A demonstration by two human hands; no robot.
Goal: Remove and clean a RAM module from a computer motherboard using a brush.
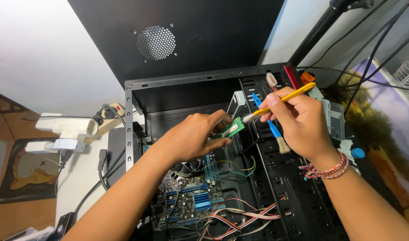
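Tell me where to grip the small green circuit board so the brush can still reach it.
Pinch the green circuit board by its short left end, coming from the left, as the left hand does. It is thin and flat; that leaves its right end bare toward the yellow-handled brush in the right hand.

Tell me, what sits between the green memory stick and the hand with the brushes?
Only the yellow brush's white bristle tip, touching the green memory stick held by the left hand; head view.
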